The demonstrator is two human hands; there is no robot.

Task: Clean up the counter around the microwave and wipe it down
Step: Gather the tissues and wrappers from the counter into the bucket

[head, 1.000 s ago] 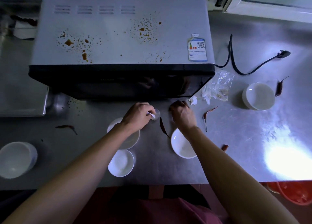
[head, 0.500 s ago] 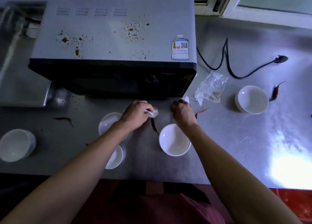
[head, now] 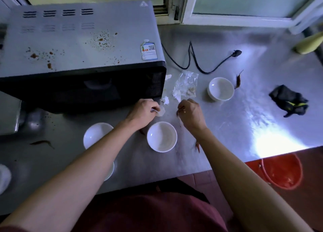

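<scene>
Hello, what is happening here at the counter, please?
A person is picking litter off the steel counter in front of the microwave. The left hand holds a small whitish scrap; the right hand pinches a dried chili. White bowls, a crumpled plastic bag and more chilies lie around. Brown spatter is on the microwave top.

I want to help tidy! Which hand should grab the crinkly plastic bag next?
Probably the right hand: it is nearest the plastic bag. The left hand already pinches a scrap by the microwave.
</scene>
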